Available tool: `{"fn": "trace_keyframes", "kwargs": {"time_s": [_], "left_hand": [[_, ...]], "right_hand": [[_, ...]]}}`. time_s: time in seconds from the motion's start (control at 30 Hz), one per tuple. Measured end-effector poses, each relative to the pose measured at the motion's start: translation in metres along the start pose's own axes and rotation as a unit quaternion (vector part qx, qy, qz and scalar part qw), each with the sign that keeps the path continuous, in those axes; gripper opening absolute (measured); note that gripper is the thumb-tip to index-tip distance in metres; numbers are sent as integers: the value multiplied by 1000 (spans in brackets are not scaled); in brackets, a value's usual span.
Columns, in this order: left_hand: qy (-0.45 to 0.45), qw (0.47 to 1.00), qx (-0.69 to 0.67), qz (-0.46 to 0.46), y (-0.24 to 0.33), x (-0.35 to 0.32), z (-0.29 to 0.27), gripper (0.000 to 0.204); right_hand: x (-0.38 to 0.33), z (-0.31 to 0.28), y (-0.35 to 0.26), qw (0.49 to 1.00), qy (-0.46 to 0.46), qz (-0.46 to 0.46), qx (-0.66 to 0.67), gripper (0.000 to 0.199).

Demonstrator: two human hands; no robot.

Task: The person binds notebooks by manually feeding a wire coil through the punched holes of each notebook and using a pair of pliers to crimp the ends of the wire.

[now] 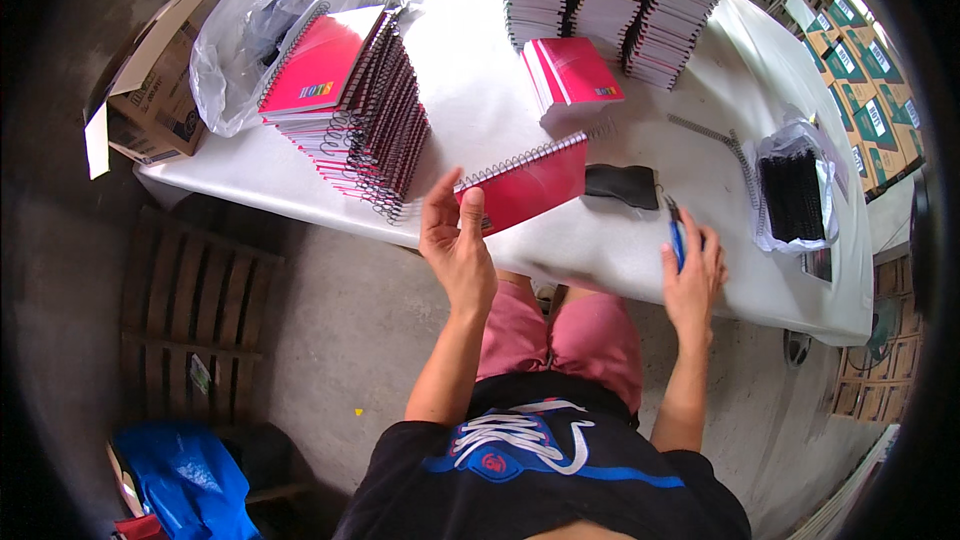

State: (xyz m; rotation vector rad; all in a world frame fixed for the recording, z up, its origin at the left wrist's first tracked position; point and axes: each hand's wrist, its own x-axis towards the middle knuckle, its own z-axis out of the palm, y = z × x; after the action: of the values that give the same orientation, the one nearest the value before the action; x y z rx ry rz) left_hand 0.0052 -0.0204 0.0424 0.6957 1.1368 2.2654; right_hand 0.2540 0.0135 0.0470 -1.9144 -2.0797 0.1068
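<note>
My left hand (464,240) grips a small red spiral notebook (530,188) by its left end, thumb in front. A wire coil runs along the notebook's upper edge, and its loose end sticks out past the right corner. Blue-handled pliers (677,240) are held in my right hand (695,275), jaws pointing up and away, near the table's front edge. Between the hands, a dark flat pouch-like piece (622,187) lies on the white-covered table (470,70). Beyond the held notebook sits a short stack of red-covered pads (572,75), with no coil visible.
Left stands a tall stack of coiled red notebooks (345,105), beside a clear plastic bag (235,50) and an open carton (155,105). Several tall notebook stacks (610,0) rise at the back. Loose wire coils (735,145) and a bag of black coils (793,195) lie right.
</note>
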Motion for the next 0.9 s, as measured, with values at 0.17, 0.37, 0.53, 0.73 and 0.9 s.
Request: {"fn": "trace_keyframes", "kwargs": {"time_s": [0.17,0.37,0.53,0.73,0.9], "left_hand": [[-21,992,-87,-91,4,-5,1,23],[-61,995,-72,36,34,-7,-4,26],[19,898,166,407,87,26,-32,34],[91,924,192,317,140,90,-41,40],[55,931,269,239,113,118,-50,45]], "right_hand": [[12,10,11,994,77,-71,-17,55],[22,-13,-105,678,-97,-132,717,46],[65,-44,-170,572,-77,-145,804,36],[153,-87,-246,562,-56,-246,788,37],[194,-82,-334,638,156,-680,327,30]]}}
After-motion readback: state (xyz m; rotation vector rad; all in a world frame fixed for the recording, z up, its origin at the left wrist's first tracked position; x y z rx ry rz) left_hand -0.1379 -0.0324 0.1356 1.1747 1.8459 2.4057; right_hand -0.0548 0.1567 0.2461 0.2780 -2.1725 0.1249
